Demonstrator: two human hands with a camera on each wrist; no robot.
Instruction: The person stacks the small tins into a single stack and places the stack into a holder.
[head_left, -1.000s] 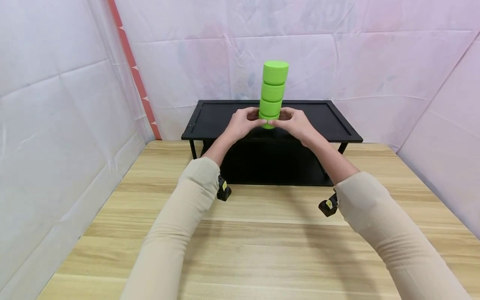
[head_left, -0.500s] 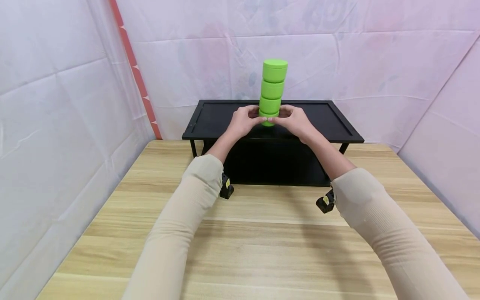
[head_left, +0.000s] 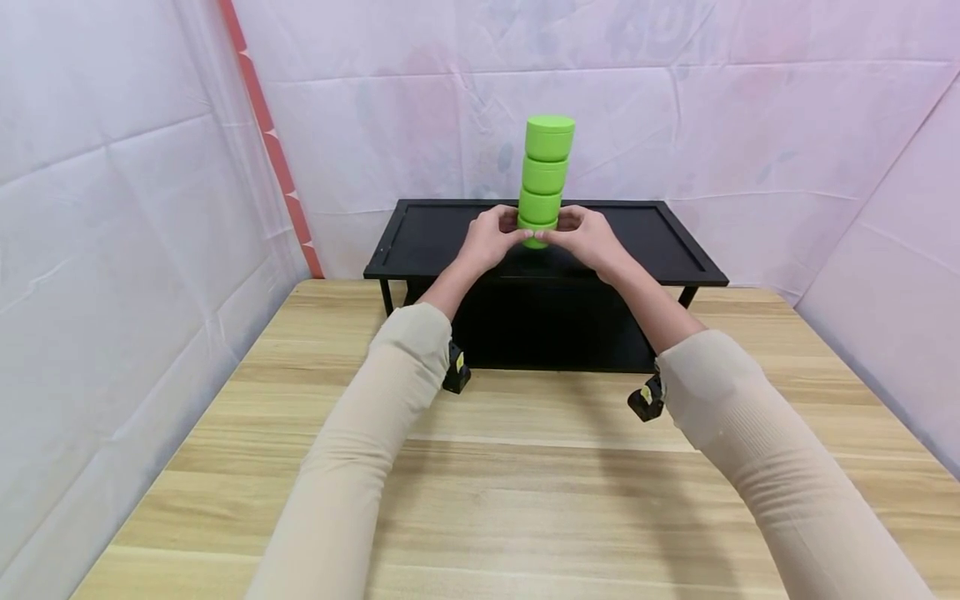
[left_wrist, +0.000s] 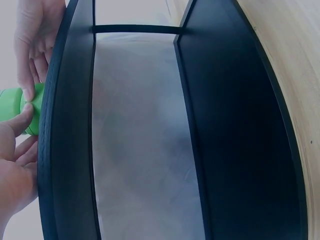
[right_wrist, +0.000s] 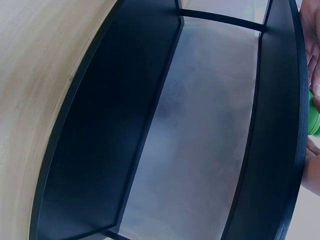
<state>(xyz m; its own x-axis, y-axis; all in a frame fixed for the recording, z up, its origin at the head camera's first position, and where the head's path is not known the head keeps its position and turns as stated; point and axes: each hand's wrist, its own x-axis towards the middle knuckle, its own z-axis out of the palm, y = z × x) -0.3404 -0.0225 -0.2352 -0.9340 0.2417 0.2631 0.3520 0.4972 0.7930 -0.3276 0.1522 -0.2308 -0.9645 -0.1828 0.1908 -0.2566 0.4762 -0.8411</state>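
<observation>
A tall stack of green round containers, several pieces high, stands over the top of a black two-tier rack in the head view, leaning slightly right. My left hand grips the lowest piece from the left, with the thumb in front. From the right, my right hand holds the same piece, and the two thumbs almost meet. In the left wrist view the green container shows between the thumbs, partly behind the rack's edge. Whether the base touches the rack top I cannot tell.
The rack's lower shelf lies below the hands, near the wooden table. White cloth walls enclose the back and both sides. A red strip runs down the back left corner. Small black wrist cameras hang under the sleeves.
Both hands and the green stack have shifted slightly up in the head view, toward the back of the rack. The grip looks the same.
</observation>
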